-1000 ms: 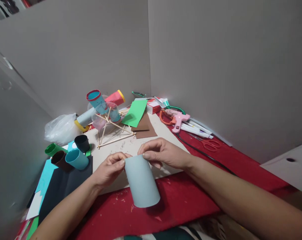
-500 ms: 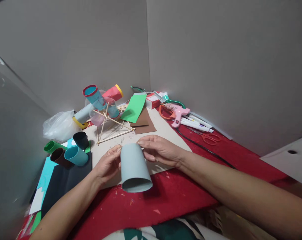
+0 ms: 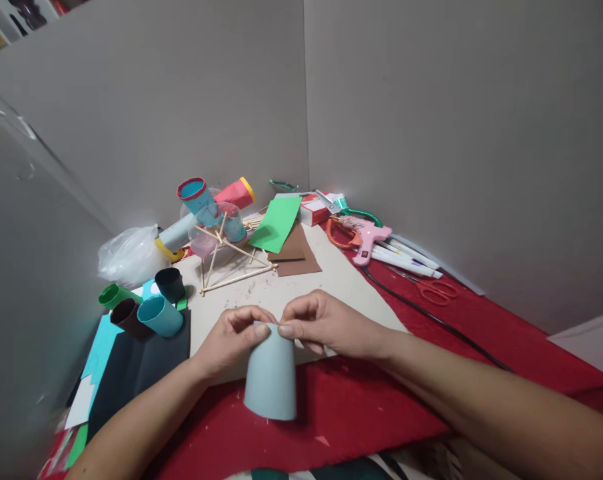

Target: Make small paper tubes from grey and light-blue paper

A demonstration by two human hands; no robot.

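Observation:
A pale blue paper tube (image 3: pixel 271 377) hangs above the red tablecloth (image 3: pixel 361 407), its open end toward me. My left hand (image 3: pixel 234 337) pinches the tube's far rim from the left with thumb and fingers closed. My right hand (image 3: pixel 321 323) pinches the same rim from the right, fingertips meeting the left hand's. Beyond the hands lies a beige cardboard sheet (image 3: pixel 331 280). On it stands a model of wooden sticks (image 3: pixel 226 257) carrying coloured paper tubes (image 3: pixel 201 200) and a clear plastic cup.
Several short paper tubes (image 3: pixel 154 310) lie at the left on dark and blue paper sheets (image 3: pixel 131 367). Green and brown sheets (image 3: pixel 281 230), a pink glue gun (image 3: pixel 368 240) with a black cord, glue sticks, orange scissors (image 3: pixel 436 290) and a plastic bag (image 3: pixel 128 253) surround the board. Grey walls enclose the corner.
Both hands turned the pale blue tube more upright and drew it nearer to me; the fingertips now pinch together at its far rim.

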